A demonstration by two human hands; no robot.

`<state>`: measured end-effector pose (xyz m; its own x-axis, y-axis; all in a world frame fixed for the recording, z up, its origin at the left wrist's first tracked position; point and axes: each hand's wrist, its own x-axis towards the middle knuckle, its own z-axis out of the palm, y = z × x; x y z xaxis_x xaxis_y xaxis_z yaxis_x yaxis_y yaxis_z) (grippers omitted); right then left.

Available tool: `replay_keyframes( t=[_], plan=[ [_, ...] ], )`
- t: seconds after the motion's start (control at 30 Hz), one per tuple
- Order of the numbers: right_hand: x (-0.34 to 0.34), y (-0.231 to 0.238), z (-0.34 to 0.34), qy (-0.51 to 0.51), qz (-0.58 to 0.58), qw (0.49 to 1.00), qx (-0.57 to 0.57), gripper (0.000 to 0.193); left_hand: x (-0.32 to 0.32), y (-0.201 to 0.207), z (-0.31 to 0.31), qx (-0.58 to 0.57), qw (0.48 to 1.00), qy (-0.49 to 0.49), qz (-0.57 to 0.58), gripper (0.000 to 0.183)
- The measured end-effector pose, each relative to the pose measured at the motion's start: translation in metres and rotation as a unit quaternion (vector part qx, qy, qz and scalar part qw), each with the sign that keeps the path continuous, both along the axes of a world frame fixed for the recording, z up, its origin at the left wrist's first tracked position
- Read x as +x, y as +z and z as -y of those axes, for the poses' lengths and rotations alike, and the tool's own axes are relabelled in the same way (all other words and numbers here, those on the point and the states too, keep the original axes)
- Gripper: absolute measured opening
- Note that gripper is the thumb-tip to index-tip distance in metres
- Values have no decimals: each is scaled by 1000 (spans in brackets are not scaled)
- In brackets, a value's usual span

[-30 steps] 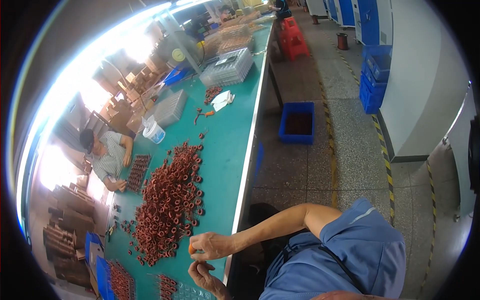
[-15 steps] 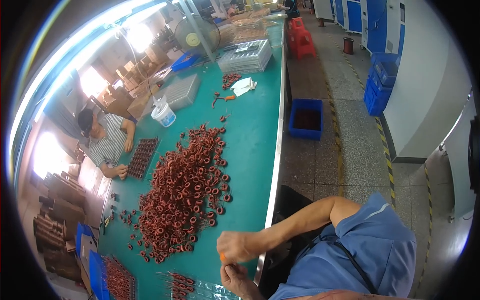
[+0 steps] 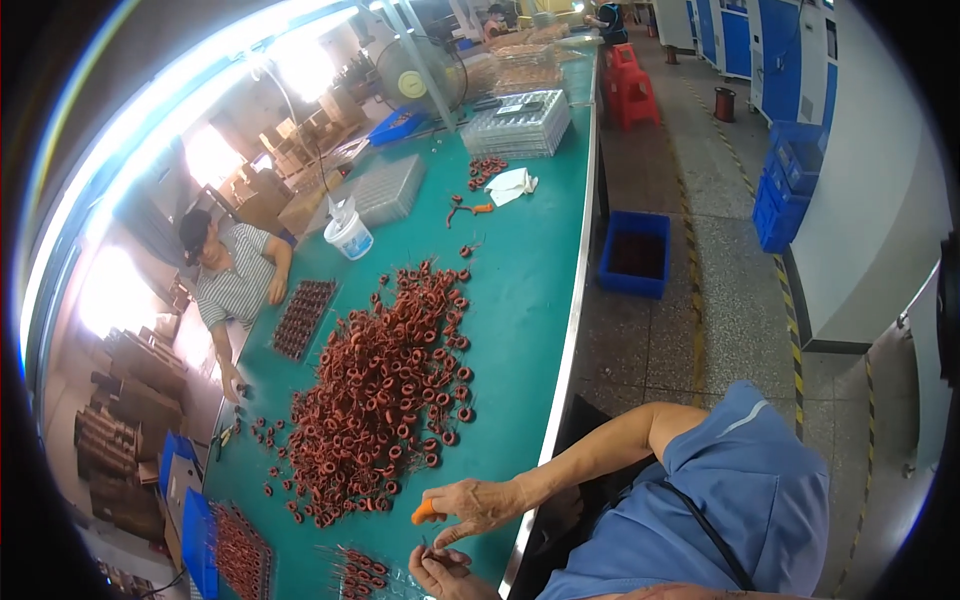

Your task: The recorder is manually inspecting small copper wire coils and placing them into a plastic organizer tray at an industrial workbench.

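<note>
A large heap of small red-brown wire-wound ring coils (image 3: 375,385) lies on the green table (image 3: 520,350). In front of it, above the table's near edge, my right hand (image 3: 475,507) is open, its thumb apart from its fingers and an orange cover on a fingertip. My left hand (image 3: 445,575) is just below, fingers pinched together around something thin and dark, too small to name. Beside the left hand, ring coils with long wire leads (image 3: 358,572) lie in rows next to clear plastic (image 3: 402,585).
Across the table a person in a striped shirt (image 3: 240,265) reaches toward loose parts beside a filled tray (image 3: 303,318). A white tub (image 3: 348,235), stacked clear trays (image 3: 515,122) and an orange-handled tool (image 3: 480,209) lie farther up. A blue bin (image 3: 635,255) stands on the floor.
My right hand has parted from the left and opened its fingers. Both have shifted slightly left. Across the table, the person's arm has reached down toward the loose parts.
</note>
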<state>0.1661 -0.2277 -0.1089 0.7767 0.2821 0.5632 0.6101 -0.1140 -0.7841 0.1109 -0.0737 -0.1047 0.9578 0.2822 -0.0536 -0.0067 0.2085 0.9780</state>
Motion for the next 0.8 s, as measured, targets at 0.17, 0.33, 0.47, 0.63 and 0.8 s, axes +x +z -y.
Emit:
replay_keyframes(
  t=[0.17, 0.33, 0.47, 0.63, 0.8],
  plan=[
    [2, -11, 19, 70, -151, 986, 11, 42, 1, 1, 8, 81, 991, -78, 70, 38],
    [4, -13, 21, 66, -195, 976, 65, 38, -1, 14, 25, 95, 989, -103, 39, 33],
    [1, -14, 17, -26, -14, 999, 28, 34, 0, 14, 29, 131, 984, -110, 56, 28],
    [-18, 23, 29, 114, -326, 930, 129, 34, -6, 8, 24, 194, 972, -82, 109, 27],
    [-3, 12, 28, 83, -185, 976, 80, 35, 2, 4, -5, 97, 982, -161, 5, 27]
  ],
)
